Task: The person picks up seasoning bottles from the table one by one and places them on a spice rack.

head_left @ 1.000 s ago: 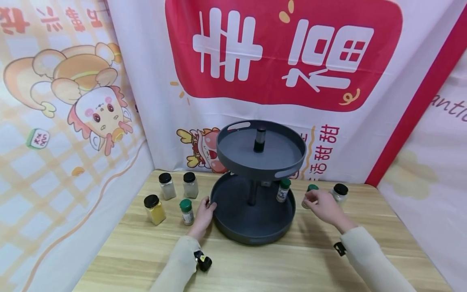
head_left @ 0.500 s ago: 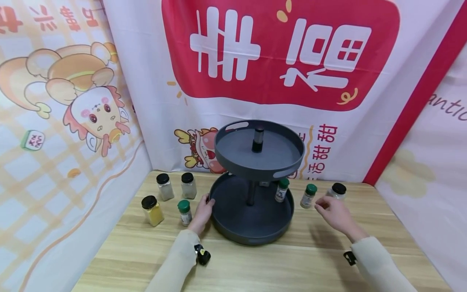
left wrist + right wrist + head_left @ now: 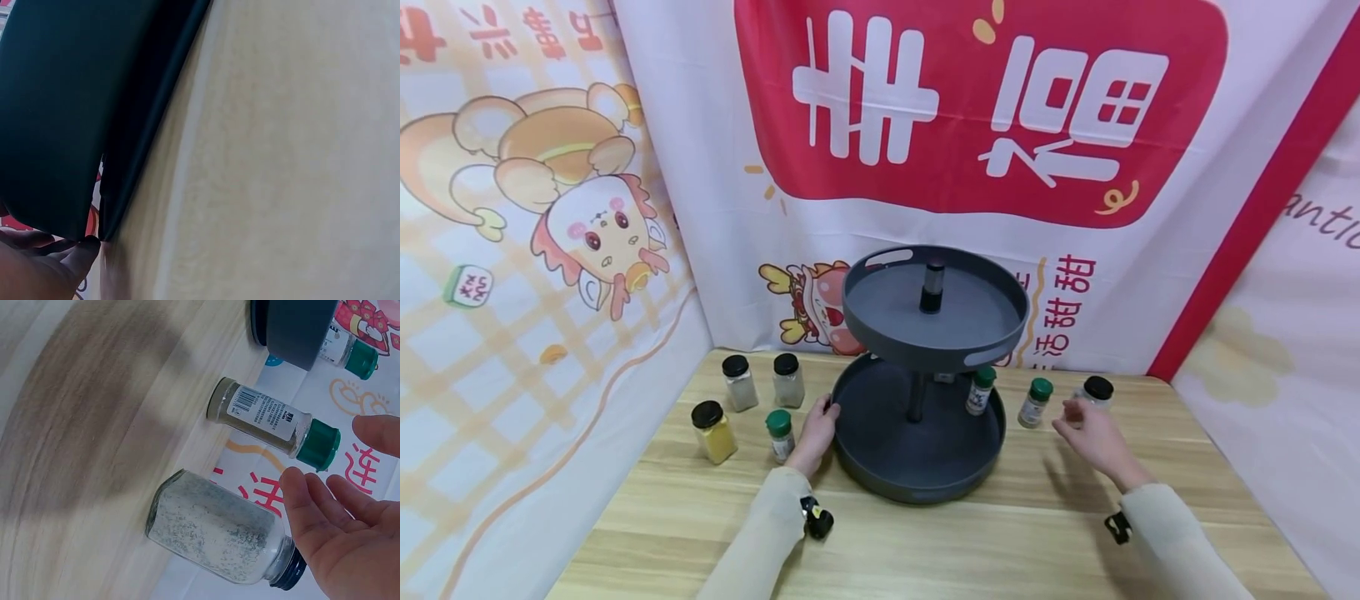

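Observation:
A dark grey two-tier round rack [image 3: 880, 467] stands mid-table. Its lower tray rim is gripped by my left hand [image 3: 816, 435]; the left wrist view shows the fingers [image 3: 44, 250] at the dark wall's edge. To the rack's right, my right hand [image 3: 1093, 435] hovers with fingers and thumb apart, holding nothing. Just left of it a green-capped spice bottle [image 3: 1034, 405] stands upright. A black-capped glass jar [image 3: 215, 528] of pale contents is partly hidden behind this hand in the head view. Inside the lower tray sits another green-capped bottle [image 3: 980, 392].
On the left stand two black-capped pale jars [image 3: 741, 384], a black-capped yellow jar [image 3: 715, 433] and a green-capped bottle [image 3: 781, 436]. The rack's upper tray [image 3: 880, 308] overhangs the lower one. Printed cloths hang behind and beside the wooden table [image 3: 925, 550].
My right hand has moved right, away from the green-capped bottle beside the rack, which now shows fully and stands on the table. The left hand stays at the rim.

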Demonstrator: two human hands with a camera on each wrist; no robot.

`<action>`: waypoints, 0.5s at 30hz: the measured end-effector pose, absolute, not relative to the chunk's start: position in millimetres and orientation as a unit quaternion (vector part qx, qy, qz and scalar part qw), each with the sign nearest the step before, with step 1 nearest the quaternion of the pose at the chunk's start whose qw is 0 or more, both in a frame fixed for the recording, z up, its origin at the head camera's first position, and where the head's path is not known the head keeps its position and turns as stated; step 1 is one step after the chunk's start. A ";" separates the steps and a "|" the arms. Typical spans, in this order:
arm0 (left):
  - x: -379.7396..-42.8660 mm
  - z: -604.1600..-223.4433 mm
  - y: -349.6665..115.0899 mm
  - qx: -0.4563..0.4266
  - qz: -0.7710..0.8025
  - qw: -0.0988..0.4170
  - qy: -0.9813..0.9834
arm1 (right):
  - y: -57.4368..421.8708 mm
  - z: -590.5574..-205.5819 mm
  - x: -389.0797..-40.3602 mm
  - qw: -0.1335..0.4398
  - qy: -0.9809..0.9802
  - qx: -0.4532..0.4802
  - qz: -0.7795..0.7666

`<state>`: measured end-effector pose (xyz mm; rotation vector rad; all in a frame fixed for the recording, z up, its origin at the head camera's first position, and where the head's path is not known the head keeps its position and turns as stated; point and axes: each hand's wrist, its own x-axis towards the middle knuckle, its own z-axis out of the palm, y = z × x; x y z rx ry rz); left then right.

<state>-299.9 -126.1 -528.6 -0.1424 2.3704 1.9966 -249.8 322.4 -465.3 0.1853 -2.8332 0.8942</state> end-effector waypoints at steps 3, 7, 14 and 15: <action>-300.2 -528.1 -126.5 -0.043 0.644 0.022 0.763 | 323.0 -466.2 -253.8 0.077 -0.947 0.056 0.305; -299.6 -527.7 -126.4 -0.038 0.640 0.026 0.767 | 322.4 -467.7 -258.1 0.069 -0.945 0.047 0.316; -295.4 -527.9 -125.3 -0.040 0.636 0.030 0.770 | 321.0 -470.5 -263.4 0.056 -0.945 0.033 0.321; -295.3 -528.0 -125.1 -0.039 0.637 0.029 0.769 | 320.7 -470.4 -264.1 0.054 -0.945 0.031 0.320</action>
